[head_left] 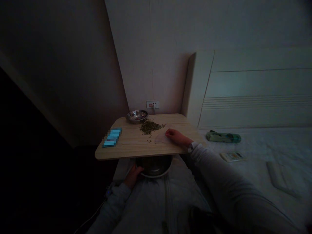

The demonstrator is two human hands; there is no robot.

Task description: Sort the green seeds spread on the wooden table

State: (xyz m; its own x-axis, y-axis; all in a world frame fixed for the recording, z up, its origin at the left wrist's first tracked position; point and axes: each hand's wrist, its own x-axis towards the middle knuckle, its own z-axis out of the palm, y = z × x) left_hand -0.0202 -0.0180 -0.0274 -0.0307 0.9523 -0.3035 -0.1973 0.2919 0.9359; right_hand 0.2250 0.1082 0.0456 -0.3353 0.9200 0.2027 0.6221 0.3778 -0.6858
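My right hand [177, 137] is closed over the right part of a small wooden table [131, 148]. Its fingers pinch a thin, pale, see-through piece [161, 138] that lies against the tabletop; its exact kind is unclear in the dim light. Left of and beyond it spreads a pile of small greenish grains or beans [150, 126], with a few scattered toward the front. Below the table's front edge, my left hand [133, 176] grips the left rim of a large metal bowl [156, 171] at my lap. The table hides the bowl's far side.
A smaller metal bowl [137, 121] stands at the table's back left. A phone with a blurred blue screen [112, 137] lies at the left edge. On the bed [258, 143] at right are a green bottle-like item [223, 136] and another phone [232, 157]. A wall socket [152, 104] holds a plug.
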